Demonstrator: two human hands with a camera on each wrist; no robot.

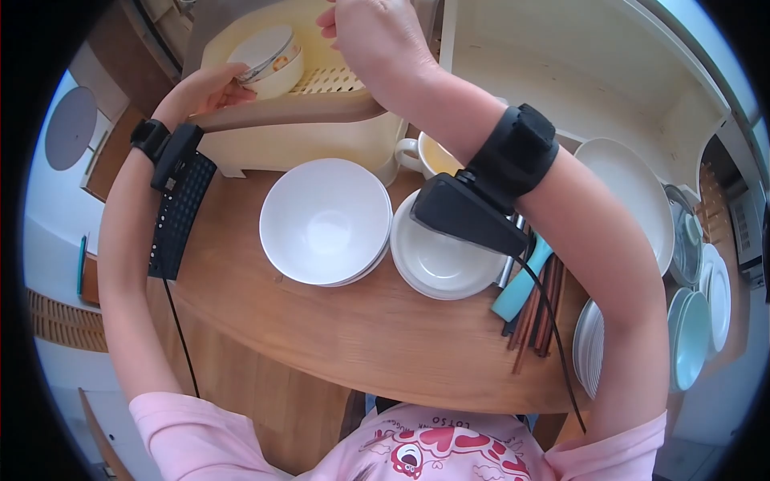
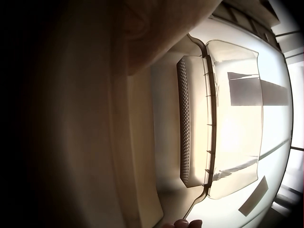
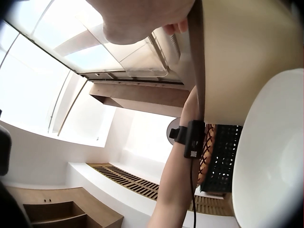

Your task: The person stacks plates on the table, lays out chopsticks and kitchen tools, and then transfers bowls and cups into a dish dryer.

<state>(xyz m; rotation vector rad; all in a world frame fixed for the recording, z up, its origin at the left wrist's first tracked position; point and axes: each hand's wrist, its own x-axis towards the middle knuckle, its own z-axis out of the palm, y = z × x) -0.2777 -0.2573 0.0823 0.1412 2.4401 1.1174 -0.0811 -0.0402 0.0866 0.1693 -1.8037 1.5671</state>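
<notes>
Two nested bowls (image 1: 277,68), one patterned inside, sit tilted at the left end of a cream dish box (image 1: 301,144) with a brown rim. My left hand (image 1: 215,88) grips their near left side, thumb near the rim and fingers lower down. In the left wrist view, fingertips (image 2: 183,223) show at the bottom edge and the bowls cannot be made out. My right hand (image 1: 381,40) is raised over the box, right of the bowls, cut off by the frame's top. The right wrist view shows this hand (image 3: 147,21) from behind; whether it holds anything is hidden.
White bowls (image 1: 325,220) and shallow dishes (image 1: 445,260) stand stacked before the box. A yellow-filled mug (image 1: 409,152), chopsticks (image 1: 531,321) and a turquoise-handled utensil (image 1: 521,290) lie rightward. Plates, a glass lid (image 1: 686,232) and green bowls (image 1: 690,341) stand far right.
</notes>
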